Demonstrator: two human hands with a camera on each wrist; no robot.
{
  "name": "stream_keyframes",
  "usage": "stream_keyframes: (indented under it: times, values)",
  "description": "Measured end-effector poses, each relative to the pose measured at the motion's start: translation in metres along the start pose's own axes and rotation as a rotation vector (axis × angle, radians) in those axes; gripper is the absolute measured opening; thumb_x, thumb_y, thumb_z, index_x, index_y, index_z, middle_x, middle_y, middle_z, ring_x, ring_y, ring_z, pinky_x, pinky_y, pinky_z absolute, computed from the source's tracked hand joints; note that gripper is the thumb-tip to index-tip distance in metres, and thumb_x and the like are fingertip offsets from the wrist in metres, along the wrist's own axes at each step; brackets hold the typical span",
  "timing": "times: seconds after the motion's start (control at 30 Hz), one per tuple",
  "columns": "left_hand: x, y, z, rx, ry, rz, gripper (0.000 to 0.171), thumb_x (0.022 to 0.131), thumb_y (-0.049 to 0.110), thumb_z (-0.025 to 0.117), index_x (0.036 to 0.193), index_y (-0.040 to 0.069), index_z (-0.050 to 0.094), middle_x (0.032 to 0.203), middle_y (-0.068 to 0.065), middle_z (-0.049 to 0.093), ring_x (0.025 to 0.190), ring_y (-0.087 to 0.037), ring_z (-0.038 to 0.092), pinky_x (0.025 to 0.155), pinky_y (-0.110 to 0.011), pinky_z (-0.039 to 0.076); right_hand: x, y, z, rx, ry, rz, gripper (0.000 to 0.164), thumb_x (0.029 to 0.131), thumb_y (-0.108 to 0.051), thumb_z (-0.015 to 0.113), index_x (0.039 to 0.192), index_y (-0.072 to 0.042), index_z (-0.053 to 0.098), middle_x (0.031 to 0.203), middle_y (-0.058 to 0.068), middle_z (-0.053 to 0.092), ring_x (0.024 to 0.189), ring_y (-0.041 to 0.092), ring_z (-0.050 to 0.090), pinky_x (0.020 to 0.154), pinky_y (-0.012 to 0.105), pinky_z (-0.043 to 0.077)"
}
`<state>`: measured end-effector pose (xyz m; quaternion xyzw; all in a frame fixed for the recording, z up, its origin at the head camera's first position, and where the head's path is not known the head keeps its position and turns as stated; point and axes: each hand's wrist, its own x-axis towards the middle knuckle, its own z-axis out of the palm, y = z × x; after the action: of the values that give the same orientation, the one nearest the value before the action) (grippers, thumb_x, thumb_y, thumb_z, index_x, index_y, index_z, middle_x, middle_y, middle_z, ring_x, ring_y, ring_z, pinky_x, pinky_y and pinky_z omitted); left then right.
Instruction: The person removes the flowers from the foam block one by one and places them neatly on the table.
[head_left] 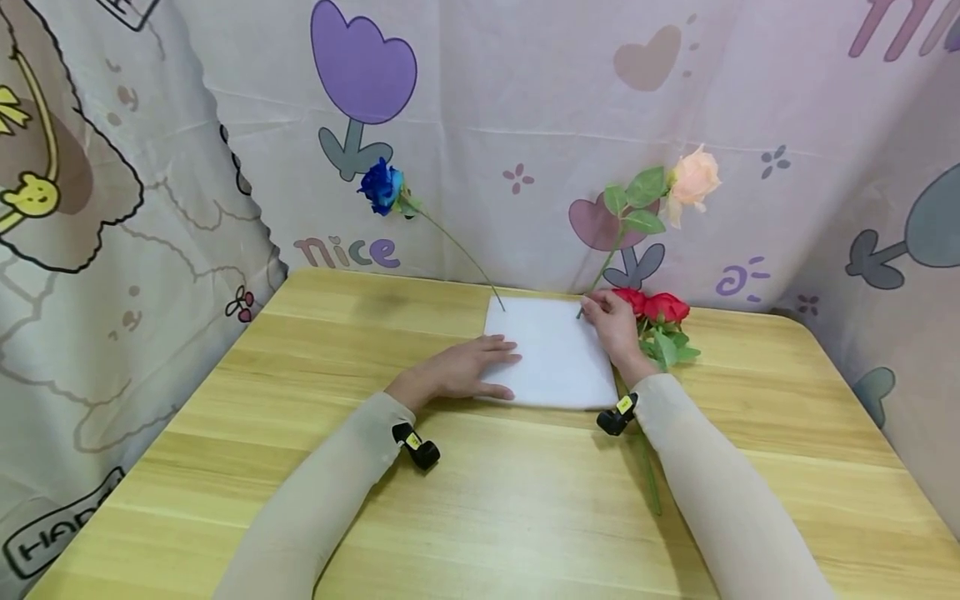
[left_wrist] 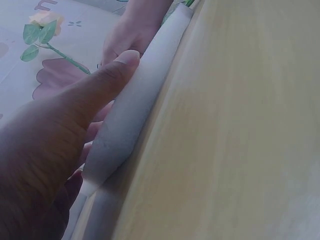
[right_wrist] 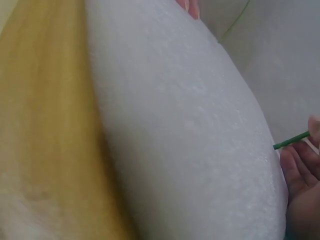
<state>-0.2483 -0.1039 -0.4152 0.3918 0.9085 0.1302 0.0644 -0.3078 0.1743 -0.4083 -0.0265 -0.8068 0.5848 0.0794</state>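
A white foam block (head_left: 558, 354) lies toward the back of the table. My left hand (head_left: 468, 367) rests on its left part with the fingers spread straight. At the back right corner my right hand (head_left: 613, 325) pinches the green stem of a pale peach rose (head_left: 693, 182), whose bloom leans up and to the right. The stem's lower end (right_wrist: 278, 146) is right at the foam's surface in the right wrist view. A blue rose (head_left: 382, 187) stands in the block's back left corner, its thin stem slanting up to the left.
Red roses (head_left: 663, 308) with green leaves lie on the wooden table (head_left: 480, 500) to the right of the block, partly hidden behind my right hand and forearm. A patterned cloth (head_left: 480, 108) hangs close behind the table's back edge.
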Motion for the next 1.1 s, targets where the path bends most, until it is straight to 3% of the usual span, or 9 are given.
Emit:
stream_keyframes:
  times: [0.5,1.1]
  values:
    - [0.0,0.0,-0.002,-0.003,0.006,0.009,0.078,0.073,0.074,0.04,0.138,0.03,0.032,0.145,0.011,0.02,0.134,-0.013,0.009,0.107,-0.035,0.014,0.016,-0.001,-0.01,0.059,-0.184,0.094,0.039,0.088,-0.027,0.055,0.112,0.004,0.057,0.106,0.013,0.054,0.094,0.023,0.055,0.084,0.03,0.047]
    - [0.0,0.0,-0.004,-0.017,-0.014,0.006,0.08,0.073,0.074,0.039,0.139,0.03,0.03,0.146,0.008,0.018,0.134,-0.016,0.009,0.106,-0.039,0.016,0.017,-0.012,-0.008,0.219,-0.245,0.178,0.039,0.091,-0.018,0.05,0.117,0.011,0.048,0.112,0.018,0.049,0.098,0.024,0.049,0.094,0.037,0.039]
